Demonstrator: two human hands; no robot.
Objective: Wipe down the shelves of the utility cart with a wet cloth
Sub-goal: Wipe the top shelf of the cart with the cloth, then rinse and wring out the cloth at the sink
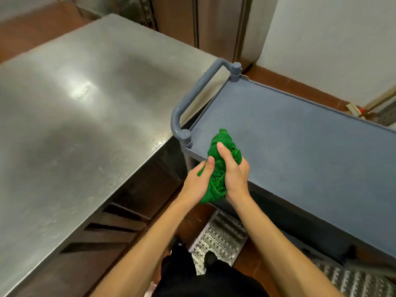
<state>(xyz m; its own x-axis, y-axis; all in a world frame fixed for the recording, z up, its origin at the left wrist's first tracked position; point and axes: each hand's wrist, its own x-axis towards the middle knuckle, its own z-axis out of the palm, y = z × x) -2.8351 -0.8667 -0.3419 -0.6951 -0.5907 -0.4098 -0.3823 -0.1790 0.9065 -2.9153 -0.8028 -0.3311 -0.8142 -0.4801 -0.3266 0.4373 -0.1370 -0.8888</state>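
Both bare forearms reached forward and met at the green cloth (225, 146). The left hand (197, 182) gripped the green cloth's lower left side, thumb laid up along it. The right hand (235, 174) wrapped its right side, fingers (243, 165) curled behind it and thumb pressed across the front. The wrists sat close together just below it.

No writing, label, brand, number or sign can be read on the cart (300, 146), the cloth (225, 136) or the steel tabletop (75, 103).
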